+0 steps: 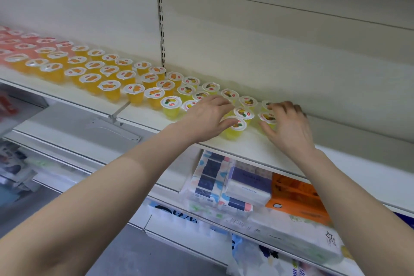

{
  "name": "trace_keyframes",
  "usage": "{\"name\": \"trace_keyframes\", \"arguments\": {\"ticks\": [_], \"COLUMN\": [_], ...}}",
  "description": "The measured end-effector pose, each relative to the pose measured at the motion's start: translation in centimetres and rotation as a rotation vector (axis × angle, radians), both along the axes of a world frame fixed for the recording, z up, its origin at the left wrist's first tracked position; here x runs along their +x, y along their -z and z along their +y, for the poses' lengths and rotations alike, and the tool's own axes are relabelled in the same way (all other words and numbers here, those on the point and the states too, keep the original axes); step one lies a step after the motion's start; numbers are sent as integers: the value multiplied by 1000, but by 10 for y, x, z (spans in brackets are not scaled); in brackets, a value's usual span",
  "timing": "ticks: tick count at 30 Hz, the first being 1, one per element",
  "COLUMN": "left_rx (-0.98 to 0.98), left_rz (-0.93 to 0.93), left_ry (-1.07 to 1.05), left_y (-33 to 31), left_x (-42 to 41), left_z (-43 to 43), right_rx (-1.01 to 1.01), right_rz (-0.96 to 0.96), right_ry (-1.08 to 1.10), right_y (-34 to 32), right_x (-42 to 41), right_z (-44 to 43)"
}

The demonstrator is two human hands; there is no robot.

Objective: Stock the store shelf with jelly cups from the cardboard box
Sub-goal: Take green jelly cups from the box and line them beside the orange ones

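right grip [289, 123] curled round end cup [267, 117], left grip [210, 114] loose over front cup [234, 126]; likely aligning rows on shelf [246, 142]; next: release, fetch more from unseen box

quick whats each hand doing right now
left hand: open, spread over the yellow cups
right hand: curled round a jelly cup

This is a shop aisle. A long white metal shelf [145, 119] runs along a plain back panel [268, 51] with a slotted upright [161, 29] of the kind used for adjustable store racking. Many identical sealed jelly cups [134, 92] stand on it in rows, grouped by colour. A lower shelf [170, 188] holds wrapped tissue packs [246, 184] stacked as stock.
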State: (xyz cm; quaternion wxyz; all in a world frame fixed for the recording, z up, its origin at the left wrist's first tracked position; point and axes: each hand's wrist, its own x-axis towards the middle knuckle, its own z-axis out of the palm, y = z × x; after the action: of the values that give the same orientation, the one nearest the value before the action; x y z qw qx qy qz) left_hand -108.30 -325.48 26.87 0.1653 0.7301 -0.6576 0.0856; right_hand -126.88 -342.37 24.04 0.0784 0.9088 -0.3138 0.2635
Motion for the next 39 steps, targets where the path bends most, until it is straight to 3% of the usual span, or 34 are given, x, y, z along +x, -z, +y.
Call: {"name": "trace_keyframes", "arguments": {"ticks": [8,18,33,39], "left_rx": [-71,-105,-80,-23], "left_rz": [-50,-93,-161,-108], "left_ry": [-117,-300,-637,-834], "left_y": [-23,-20,10,40], "left_x": [61,179,368,422], "left_z": [64,218,510,602], "right_rx": [-109,-153,-208,-181], "right_rz": [56,70,86,104], "right_ry": [-152,-455,-864,-1029], "right_y": [-38,-49,-19,9], "right_x": [59,215,478,578], "right_z": [45,175,419,503]}}
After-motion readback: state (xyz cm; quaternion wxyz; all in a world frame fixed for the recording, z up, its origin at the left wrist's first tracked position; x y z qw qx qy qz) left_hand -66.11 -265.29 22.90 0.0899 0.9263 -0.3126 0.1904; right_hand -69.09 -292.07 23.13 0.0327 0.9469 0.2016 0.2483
